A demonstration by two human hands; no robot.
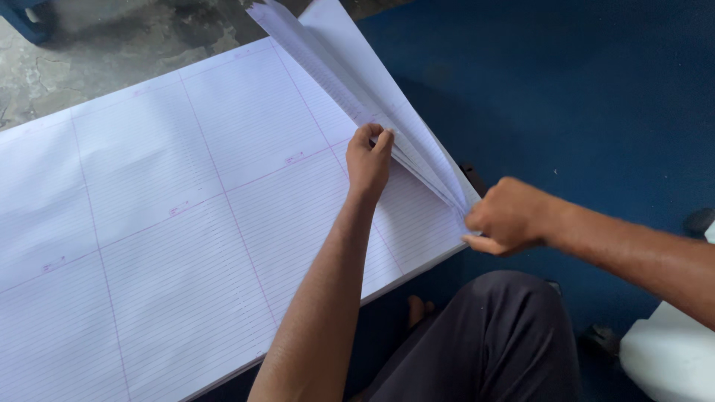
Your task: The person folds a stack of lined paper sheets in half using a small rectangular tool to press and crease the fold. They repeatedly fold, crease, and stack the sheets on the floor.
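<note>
The person is working through a stack of large ruled sheets [186, 223] lying flat on a low surface over a blue floor [596, 97]. The sheets are white with fine lines and pinkish-red margin rules dividing each into panels. A bundle of lifted sheets [350, 74] is fanning up from the right edge of the stack, rising from near the right corner toward the top of the view.

The left hand [369, 160] is reaching across the stack, its fingers curling closed over the edge of the lifted bundle about halfway along, with the thumb pressing against the paper. The right hand [506, 217] is closing into a fist at the corner where the fan converges, pinching the sheets tight there; its grip is clamped on the paper rather than standing apart.

By the look of it, the step in hand is separating or counting off a portion of sheets from the pile, with the corner serving as the pivot. The next move seems to call for holding the corner pinch firm while the left hand is sliding along the edge, so the lifted sheets do not slip back or crease. The person's dark-trousered knee [491, 335] is showing just below the stack's near edge.
</note>
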